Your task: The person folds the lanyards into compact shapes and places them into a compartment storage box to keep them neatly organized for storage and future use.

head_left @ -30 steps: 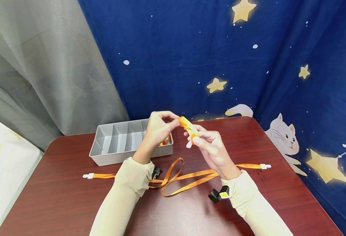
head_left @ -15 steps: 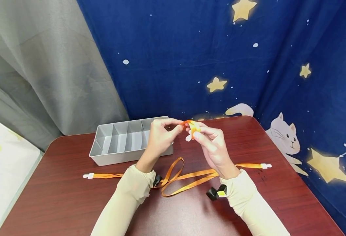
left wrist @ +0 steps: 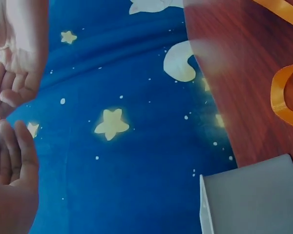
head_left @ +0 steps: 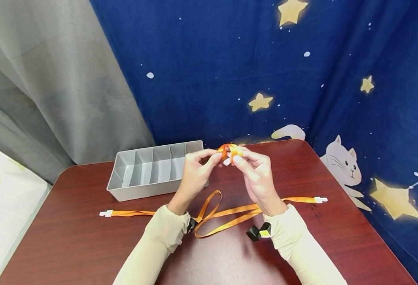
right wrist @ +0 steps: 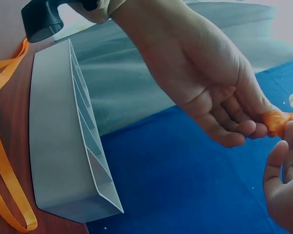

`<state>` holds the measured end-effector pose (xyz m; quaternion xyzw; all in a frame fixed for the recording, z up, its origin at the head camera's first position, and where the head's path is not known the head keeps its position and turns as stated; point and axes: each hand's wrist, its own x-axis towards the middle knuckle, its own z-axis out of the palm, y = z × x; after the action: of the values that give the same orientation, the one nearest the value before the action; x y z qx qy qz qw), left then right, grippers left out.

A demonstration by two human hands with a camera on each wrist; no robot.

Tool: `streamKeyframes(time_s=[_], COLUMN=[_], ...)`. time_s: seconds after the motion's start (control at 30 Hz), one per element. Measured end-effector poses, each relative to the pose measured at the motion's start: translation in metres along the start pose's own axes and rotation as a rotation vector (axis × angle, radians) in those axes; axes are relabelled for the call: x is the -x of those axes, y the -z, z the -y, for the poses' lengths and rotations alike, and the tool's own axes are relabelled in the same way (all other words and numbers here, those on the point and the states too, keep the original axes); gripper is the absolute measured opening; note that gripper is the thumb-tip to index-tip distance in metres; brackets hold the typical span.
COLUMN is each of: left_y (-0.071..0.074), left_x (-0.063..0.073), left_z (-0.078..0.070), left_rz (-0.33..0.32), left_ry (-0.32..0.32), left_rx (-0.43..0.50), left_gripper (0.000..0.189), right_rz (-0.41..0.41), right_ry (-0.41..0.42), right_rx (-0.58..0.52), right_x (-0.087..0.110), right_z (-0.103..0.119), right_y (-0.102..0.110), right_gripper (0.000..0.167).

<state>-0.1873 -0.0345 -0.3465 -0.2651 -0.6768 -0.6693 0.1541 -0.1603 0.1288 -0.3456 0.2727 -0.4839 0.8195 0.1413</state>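
Observation:
An orange lanyard [head_left: 235, 150] with a white clip, folded into a small loop, is held up between both hands in the head view. My left hand [head_left: 194, 170] pinches its left side between thumb and fingers. My right hand [head_left: 258, 172] grips the right side, thumb in front, close to the white clip. From the right wrist, the orange bundle [right wrist: 276, 123] shows between the fingertips. The left wrist view shows just an orange sliver at its left edge. Below the hands, orange lanyard [head_left: 226, 226] lies loosely looped on the table, white clips at the far left and right ends.
A grey divided bin [head_left: 141, 193] stands behind the left hand, near the table's back edge; its right end is partly hidden by that hand. The red-brown table [head_left: 87, 241] meets a blue star-patterned curtain [head_left: 209, 79] and a grey one [head_left: 63, 79].
My left hand has moved slightly right and down, nearer the right hand. The stretched orange band has been bent round into a tighter loop. The lanyard on the table stays put.

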Motion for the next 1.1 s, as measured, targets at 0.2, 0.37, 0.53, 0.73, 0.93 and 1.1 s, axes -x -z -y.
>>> streamKeyframes(time_s=[0.2,0.37,0.53,0.73,0.93,1.1], left_y=[-0.003,-0.002,0.0,0.0,0.002,0.004], left_x=[0.005,0.009,0.01,0.011,0.011,0.011], left_z=[0.005,0.007,0.004,-0.002,-0.003,-0.001], left_rz=[0.005,0.044,0.071,0.089,0.1,0.136], left_ry=[-0.101,-0.118,-0.053,-0.034,-0.05,-0.028], left_rx=[-0.034,-0.039,0.021,0.011,-0.025,0.008], left_gripper=[0.013,0.014,0.013,0.014,0.011,0.011], right_rz=[-0.027,-0.049,-0.021,0.01,0.028,0.03], right_ry=[0.004,-0.005,0.004,0.055,0.117,0.162], right_rx=[0.034,0.081,0.137,0.222,0.279,0.286], right_x=[-0.002,-0.002,-0.002,-0.001,0.0,-0.001], right_z=[-0.002,-0.006,-0.008,-0.01,-0.016,-0.018], right_y=[-0.002,0.0,0.004,0.006,0.009,0.01], right_gripper=[0.028,0.03,0.023,0.015,0.031,0.031])
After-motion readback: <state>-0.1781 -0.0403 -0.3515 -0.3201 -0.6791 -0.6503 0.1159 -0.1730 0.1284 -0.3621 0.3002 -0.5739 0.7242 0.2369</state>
